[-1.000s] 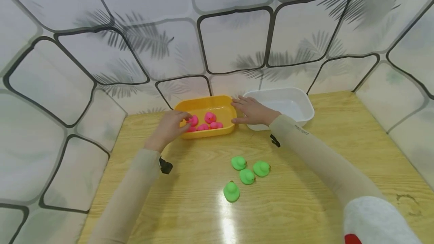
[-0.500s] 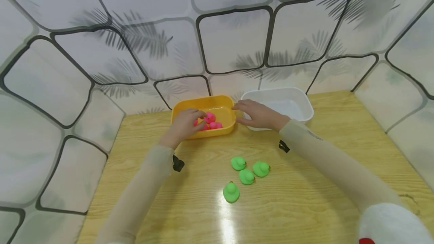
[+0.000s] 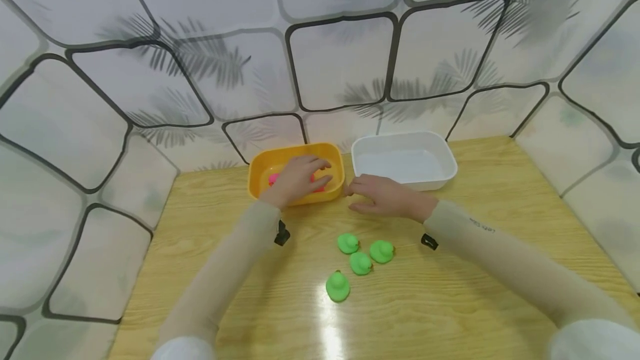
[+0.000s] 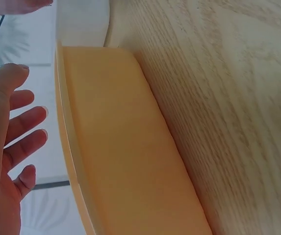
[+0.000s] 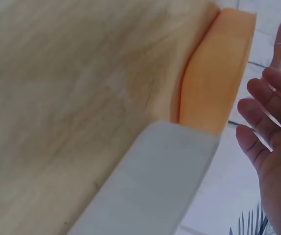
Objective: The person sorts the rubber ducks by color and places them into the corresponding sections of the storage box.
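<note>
Since the earlier frame, my left hand (image 3: 296, 179) has shifted toward 3 o'clock over the orange tray (image 3: 267, 164); my right hand (image 3: 386, 196) has drawn back toward 5 o'clock, to the near edge of the white tray (image 3: 404, 161). Both released, fingers loosely bent. Pink ducks (image 3: 273, 178) lie in the orange tray, mostly hidden beneath my left hand; count unclear. Four green ducks (image 3: 361, 263) sit on the table (image 3: 440, 304) at its 5 o'clock. Wrist views show my unloaded fingers from the palm side, but tray walls block the pink ducks; right wrist view blurs the wood.
</note>
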Demonstrator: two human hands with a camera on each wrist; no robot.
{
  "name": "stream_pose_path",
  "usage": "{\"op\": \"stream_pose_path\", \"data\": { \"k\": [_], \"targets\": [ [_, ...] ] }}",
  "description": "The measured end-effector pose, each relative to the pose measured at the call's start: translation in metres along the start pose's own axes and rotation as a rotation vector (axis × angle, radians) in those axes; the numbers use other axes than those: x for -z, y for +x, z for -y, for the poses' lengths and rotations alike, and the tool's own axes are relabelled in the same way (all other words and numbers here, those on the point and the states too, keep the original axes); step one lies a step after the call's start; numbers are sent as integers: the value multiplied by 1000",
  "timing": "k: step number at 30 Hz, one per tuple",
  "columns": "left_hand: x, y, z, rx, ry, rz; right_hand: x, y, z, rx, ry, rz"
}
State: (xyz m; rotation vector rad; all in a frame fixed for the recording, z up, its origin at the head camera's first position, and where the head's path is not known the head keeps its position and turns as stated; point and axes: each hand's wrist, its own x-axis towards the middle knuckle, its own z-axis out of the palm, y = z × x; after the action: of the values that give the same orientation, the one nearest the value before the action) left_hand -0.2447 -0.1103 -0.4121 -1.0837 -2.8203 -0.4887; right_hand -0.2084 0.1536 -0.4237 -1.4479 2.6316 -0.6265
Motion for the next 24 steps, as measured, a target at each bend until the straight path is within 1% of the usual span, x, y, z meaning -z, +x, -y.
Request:
{"op": "stream_pose_path", "data": {
  "k": [3, 6, 10, 13, 19, 24],
  "targets": [
    [-2, 10, -2, 2, 14, 18, -9, -5, 6, -4, 13, 53],
    [-3, 22, -4, 26, 24, 54, -17, -11, 10, -14, 12, 107],
    [-6, 37, -5, 45, 46, 101, -25, -17, 14, -6, 3, 137],
    [-11, 46, -5, 49, 71, 118, -31, -21, 16, 7, 3, 154],
    [-20, 55, -5, 90, 74, 141, -39, -26, 20, -5, 48, 188],
    [-27, 59, -5, 125, 74, 159, -41, -28, 22, 8, 33, 182]
  ]
}}
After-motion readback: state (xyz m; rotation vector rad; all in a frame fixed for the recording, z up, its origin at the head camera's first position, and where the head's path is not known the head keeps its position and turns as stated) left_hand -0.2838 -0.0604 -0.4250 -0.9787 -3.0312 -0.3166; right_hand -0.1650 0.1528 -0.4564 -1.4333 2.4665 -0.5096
